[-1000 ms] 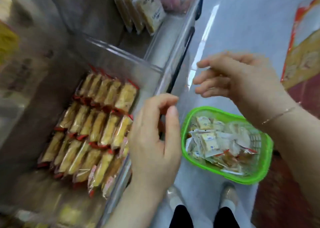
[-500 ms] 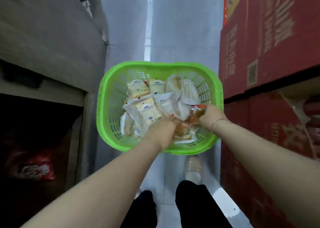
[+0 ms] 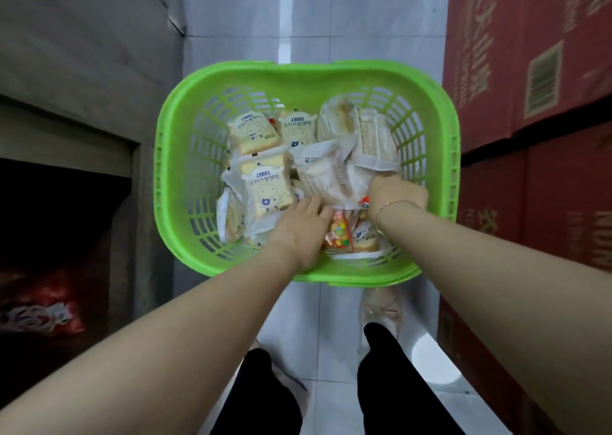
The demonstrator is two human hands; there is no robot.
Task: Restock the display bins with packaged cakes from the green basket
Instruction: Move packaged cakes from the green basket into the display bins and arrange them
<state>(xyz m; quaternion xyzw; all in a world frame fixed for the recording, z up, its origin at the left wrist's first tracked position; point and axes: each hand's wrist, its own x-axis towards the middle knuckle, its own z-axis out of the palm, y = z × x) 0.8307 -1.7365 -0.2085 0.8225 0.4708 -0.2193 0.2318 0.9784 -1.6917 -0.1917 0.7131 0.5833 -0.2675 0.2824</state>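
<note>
Since 0.5 s ago the basket [image 3: 172,169] has come closer and fills mid-frame; both hands have stayed among the packs. At the bottom, 2 dark trouser legs [image 3: 390,385] stand on pale tiles [image 3: 331,302]. Above them the left hand [image 3: 299,232] lies on the cakes [image 3: 265,186], fingers spread and flat, gripping nothing I can see. The right hand [image 3: 395,194] digs into the wrappers at mid-right, fingers buried, so its grip cannot be told. Red cartons [image 3: 530,103] stack along the right edge; a grey shelf [image 3: 82,70] fills the upper left.
</note>
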